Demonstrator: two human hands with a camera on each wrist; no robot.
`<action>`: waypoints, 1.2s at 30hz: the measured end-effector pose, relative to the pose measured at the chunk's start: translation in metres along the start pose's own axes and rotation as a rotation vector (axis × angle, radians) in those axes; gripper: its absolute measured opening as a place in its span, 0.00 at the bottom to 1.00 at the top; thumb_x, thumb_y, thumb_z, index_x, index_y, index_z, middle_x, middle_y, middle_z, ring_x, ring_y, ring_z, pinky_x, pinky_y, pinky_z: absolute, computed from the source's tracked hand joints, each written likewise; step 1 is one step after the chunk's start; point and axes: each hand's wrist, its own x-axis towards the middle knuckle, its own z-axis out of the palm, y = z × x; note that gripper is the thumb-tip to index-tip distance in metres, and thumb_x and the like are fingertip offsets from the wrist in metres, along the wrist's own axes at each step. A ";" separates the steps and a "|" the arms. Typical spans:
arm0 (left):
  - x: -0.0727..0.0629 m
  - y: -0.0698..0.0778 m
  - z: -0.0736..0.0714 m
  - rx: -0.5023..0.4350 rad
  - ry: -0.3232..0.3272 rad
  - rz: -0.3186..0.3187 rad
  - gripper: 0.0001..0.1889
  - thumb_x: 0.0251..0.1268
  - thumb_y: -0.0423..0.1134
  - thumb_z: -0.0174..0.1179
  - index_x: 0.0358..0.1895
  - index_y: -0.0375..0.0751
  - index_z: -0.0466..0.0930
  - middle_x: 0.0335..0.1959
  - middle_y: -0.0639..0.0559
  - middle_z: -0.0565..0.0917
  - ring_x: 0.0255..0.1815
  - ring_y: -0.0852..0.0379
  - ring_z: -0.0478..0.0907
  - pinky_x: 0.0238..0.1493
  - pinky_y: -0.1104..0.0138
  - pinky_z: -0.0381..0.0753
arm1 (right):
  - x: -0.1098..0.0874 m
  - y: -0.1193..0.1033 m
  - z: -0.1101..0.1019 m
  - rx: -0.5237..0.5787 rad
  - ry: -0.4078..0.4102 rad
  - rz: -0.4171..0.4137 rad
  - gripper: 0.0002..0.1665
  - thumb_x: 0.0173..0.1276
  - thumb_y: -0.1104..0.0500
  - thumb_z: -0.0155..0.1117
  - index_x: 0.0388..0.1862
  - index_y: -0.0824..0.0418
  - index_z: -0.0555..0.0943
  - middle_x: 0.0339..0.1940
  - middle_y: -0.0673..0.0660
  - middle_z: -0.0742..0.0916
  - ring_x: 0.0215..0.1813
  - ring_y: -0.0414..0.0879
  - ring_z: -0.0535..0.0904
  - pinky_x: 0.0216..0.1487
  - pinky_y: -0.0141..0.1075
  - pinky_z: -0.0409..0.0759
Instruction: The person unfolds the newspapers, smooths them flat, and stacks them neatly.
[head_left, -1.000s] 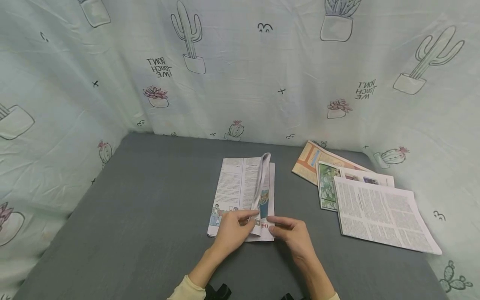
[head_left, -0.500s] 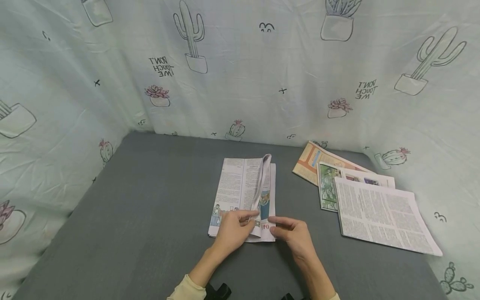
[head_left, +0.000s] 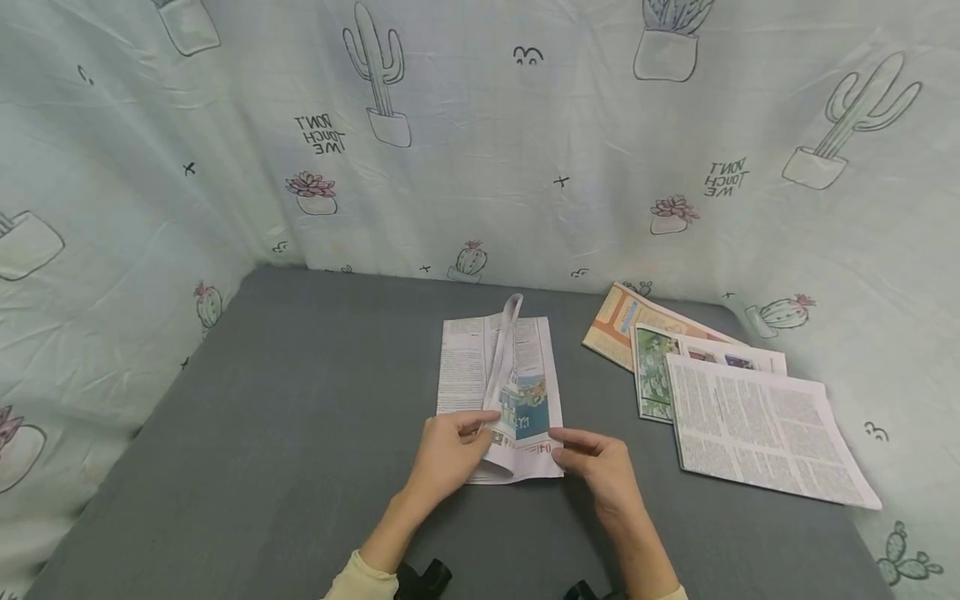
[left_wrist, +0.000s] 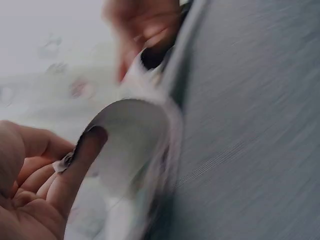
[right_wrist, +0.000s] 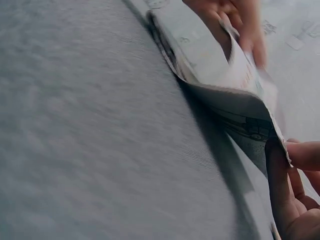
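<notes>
A folded newspaper [head_left: 461,362] lies on the grey table in the head view, its upper pages lifted in a standing, curled fold. My left hand [head_left: 444,457] pinches the loose edge of that fold between thumb and fingers. On the other side, my right hand [head_left: 606,473] pinches the newspaper's right edge near its lower corner. The right wrist view shows the newspaper sheet [right_wrist: 230,100] bowed upward between both hands. In the left wrist view, the thumb lies inside the curled page [left_wrist: 132,130], with the fingers behind it; that view is blurred.
Right of the hands, several folded newspapers overlap: a text-covered one [head_left: 765,425] in front, one with a green picture [head_left: 655,375] behind it, and an orange one [head_left: 617,329] farthest back. A cactus-print curtain [head_left: 480,167] hangs around the grey table [head_left: 300,417].
My left hand has shifted left, drawing the lifted fold with it. My right hand has moved slightly right with its edge, and more of the blue picture shows between them.
</notes>
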 end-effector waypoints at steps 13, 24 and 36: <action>-0.013 -0.029 -0.154 -0.068 -0.079 -0.201 0.18 0.66 0.37 0.65 0.57 0.35 0.81 0.46 0.41 0.85 0.41 0.50 0.84 0.37 0.58 0.83 | 0.013 -0.016 -0.050 0.012 -0.058 0.025 0.17 0.59 0.70 0.71 0.49 0.72 0.85 0.47 0.61 0.86 0.46 0.49 0.81 0.43 0.37 0.80; -0.024 -0.084 -0.197 -0.213 -0.152 -0.329 0.25 0.68 0.37 0.63 0.64 0.28 0.73 0.55 0.33 0.79 0.48 0.48 0.82 0.41 0.58 0.84 | 0.027 0.000 -0.061 0.019 -0.196 0.078 0.17 0.62 0.68 0.71 0.49 0.74 0.84 0.46 0.63 0.86 0.45 0.49 0.84 0.43 0.41 0.83; -0.023 -0.093 -0.185 -0.204 -0.081 -0.401 0.27 0.65 0.39 0.67 0.63 0.28 0.72 0.52 0.36 0.82 0.45 0.49 0.83 0.38 0.59 0.84 | 0.029 0.006 -0.061 0.017 -0.182 0.105 0.19 0.62 0.68 0.70 0.52 0.74 0.82 0.48 0.63 0.86 0.46 0.50 0.83 0.43 0.41 0.82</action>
